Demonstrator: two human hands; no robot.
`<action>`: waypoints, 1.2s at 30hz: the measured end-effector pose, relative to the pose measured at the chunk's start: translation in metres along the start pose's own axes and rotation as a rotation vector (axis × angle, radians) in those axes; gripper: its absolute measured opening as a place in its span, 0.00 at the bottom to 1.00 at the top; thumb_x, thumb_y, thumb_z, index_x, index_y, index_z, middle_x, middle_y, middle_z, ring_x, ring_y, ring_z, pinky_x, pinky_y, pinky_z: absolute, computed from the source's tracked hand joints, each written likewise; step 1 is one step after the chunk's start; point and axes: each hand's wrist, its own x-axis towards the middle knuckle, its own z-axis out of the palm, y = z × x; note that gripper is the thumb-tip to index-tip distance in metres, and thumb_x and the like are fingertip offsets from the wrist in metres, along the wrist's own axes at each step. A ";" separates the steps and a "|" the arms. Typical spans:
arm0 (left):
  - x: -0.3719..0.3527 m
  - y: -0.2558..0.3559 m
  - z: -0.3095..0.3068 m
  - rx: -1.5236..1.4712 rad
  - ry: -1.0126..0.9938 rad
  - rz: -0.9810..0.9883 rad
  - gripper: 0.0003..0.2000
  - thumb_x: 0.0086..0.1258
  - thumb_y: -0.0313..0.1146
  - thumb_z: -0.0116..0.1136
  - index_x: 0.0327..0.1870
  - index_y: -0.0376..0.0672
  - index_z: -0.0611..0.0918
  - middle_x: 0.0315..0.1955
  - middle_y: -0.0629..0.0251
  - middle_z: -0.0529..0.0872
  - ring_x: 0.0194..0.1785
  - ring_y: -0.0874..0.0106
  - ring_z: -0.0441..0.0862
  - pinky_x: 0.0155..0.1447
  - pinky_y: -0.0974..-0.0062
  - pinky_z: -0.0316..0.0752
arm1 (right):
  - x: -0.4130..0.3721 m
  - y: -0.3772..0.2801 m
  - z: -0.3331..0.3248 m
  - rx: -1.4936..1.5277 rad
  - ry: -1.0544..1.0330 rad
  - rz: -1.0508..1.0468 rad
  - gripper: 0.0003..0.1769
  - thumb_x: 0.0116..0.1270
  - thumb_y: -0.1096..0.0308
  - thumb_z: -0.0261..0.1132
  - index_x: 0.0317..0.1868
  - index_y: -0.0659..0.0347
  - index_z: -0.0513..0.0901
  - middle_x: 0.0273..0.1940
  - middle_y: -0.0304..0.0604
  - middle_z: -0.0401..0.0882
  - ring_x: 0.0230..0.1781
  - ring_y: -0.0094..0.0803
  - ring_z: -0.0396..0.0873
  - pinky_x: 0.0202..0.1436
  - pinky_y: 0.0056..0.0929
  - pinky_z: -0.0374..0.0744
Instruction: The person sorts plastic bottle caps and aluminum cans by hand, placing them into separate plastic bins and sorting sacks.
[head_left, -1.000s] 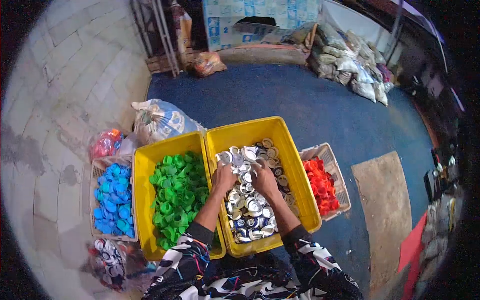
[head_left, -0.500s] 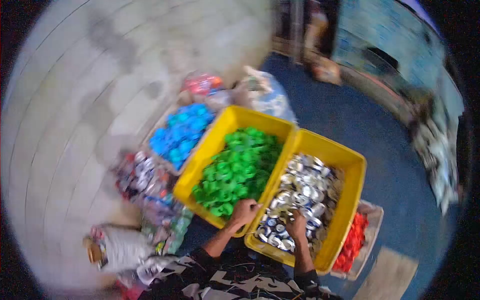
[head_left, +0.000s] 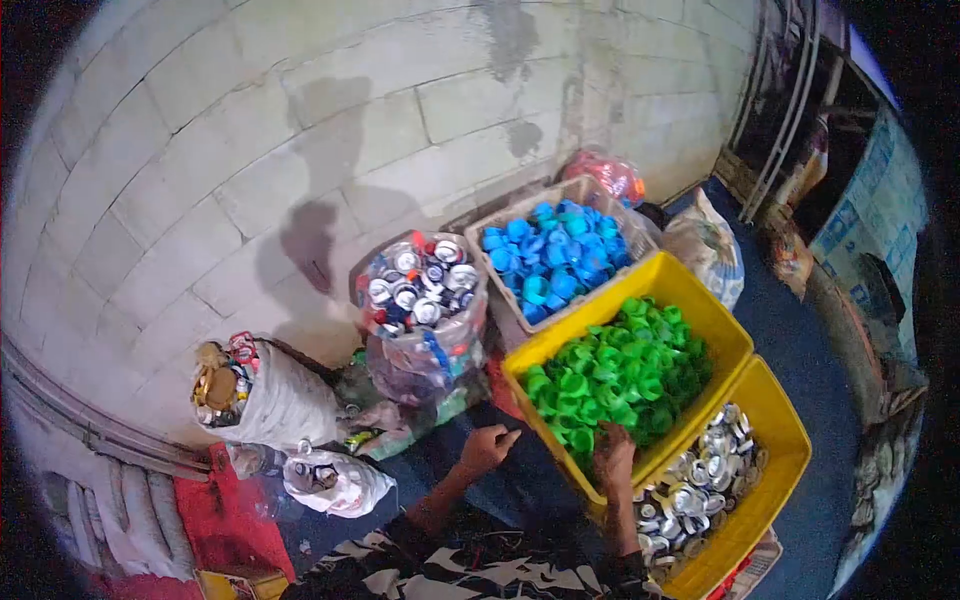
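Note:
My left hand [head_left: 487, 449] hangs over the dark floor just left of the yellow bin of green caps, its index finger stretched out and nothing visible in it. My right hand [head_left: 613, 456] is at the near end of that yellow bin [head_left: 520, 372], its fingertips down by the green caps [head_left: 625, 380]; whether it holds one is hidden. A second yellow bin [head_left: 787, 440] stands against the first on the right, with white and silver caps [head_left: 700, 485] in it. Behind the green caps sits a pale crate [head_left: 487, 262] of blue caps [head_left: 558, 250].
A clear bag [head_left: 420, 290] of mixed caps stands left of the bins. Farther left are a large white sack [head_left: 290, 398] and a small white bag [head_left: 340, 483]. A block wall [head_left: 400, 130] runs behind. Another sack [head_left: 705, 240] stands at the back right.
The view has swung left, showing more wall and bags. My right hand has gone from the silver caps to the green caps. My left hand has left the green bin.

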 end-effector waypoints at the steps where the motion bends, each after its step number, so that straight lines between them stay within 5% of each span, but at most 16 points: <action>1: 0.002 -0.011 -0.024 0.046 -0.012 -0.047 0.18 0.66 0.46 0.62 0.26 0.37 0.79 0.18 0.50 0.78 0.25 0.51 0.79 0.30 0.57 0.70 | 0.009 -0.011 0.027 0.017 -0.010 -0.010 0.12 0.58 0.74 0.64 0.44 0.67 0.82 0.35 0.56 0.80 0.30 0.49 0.81 0.35 0.40 0.79; 4: 0.001 -0.054 -0.086 0.121 -0.030 -0.176 0.21 0.66 0.51 0.59 0.27 0.37 0.80 0.20 0.48 0.79 0.28 0.50 0.80 0.33 0.55 0.70 | 0.024 -0.053 0.111 0.080 -0.016 0.024 0.09 0.59 0.73 0.64 0.41 0.68 0.82 0.34 0.54 0.81 0.32 0.51 0.82 0.34 0.43 0.78; 7: 0.000 -0.105 -0.130 0.139 0.018 -0.217 0.24 0.67 0.54 0.56 0.27 0.37 0.80 0.21 0.48 0.80 0.29 0.49 0.80 0.35 0.54 0.71 | 0.040 -0.080 0.164 -0.161 -0.451 0.003 0.09 0.60 0.73 0.64 0.41 0.67 0.81 0.34 0.56 0.81 0.33 0.55 0.81 0.35 0.44 0.78; 10: 0.009 -0.145 -0.156 0.179 0.048 -0.211 0.24 0.69 0.54 0.54 0.28 0.37 0.80 0.22 0.48 0.81 0.30 0.49 0.81 0.36 0.54 0.72 | 0.065 -0.131 0.182 0.010 -0.211 -0.177 0.10 0.60 0.71 0.65 0.41 0.66 0.81 0.33 0.58 0.80 0.32 0.57 0.79 0.36 0.44 0.78; 17: 0.053 -0.148 -0.180 0.075 0.005 -0.265 0.22 0.69 0.52 0.54 0.33 0.36 0.81 0.26 0.47 0.83 0.33 0.49 0.82 0.38 0.55 0.74 | 0.110 -0.148 0.220 -0.066 -0.274 -0.120 0.13 0.56 0.75 0.62 0.44 0.65 0.82 0.34 0.58 0.81 0.38 0.56 0.79 0.41 0.47 0.77; 22: 0.069 -0.166 -0.180 0.176 -0.002 -0.319 0.19 0.67 0.48 0.58 0.36 0.36 0.82 0.28 0.48 0.85 0.34 0.50 0.83 0.40 0.57 0.75 | 0.192 -0.128 0.278 0.162 -0.259 -0.193 0.14 0.56 0.75 0.61 0.44 0.66 0.82 0.35 0.61 0.80 0.39 0.59 0.79 0.43 0.48 0.77; 27: 0.087 -0.171 -0.202 0.199 0.076 -0.521 0.17 0.66 0.45 0.61 0.39 0.37 0.83 0.31 0.49 0.86 0.38 0.53 0.85 0.43 0.61 0.77 | 0.299 -0.093 0.362 -0.009 -0.330 -0.028 0.18 0.56 0.75 0.60 0.48 0.64 0.80 0.37 0.60 0.82 0.40 0.59 0.80 0.46 0.50 0.78; 36: 0.141 -0.155 -0.232 0.099 0.156 -0.531 0.17 0.66 0.45 0.60 0.38 0.37 0.83 0.33 0.51 0.86 0.39 0.55 0.85 0.44 0.61 0.77 | 0.411 -0.104 0.430 0.028 -0.394 0.033 0.24 0.52 0.76 0.58 0.54 0.61 0.74 0.37 0.59 0.82 0.39 0.59 0.80 0.43 0.52 0.79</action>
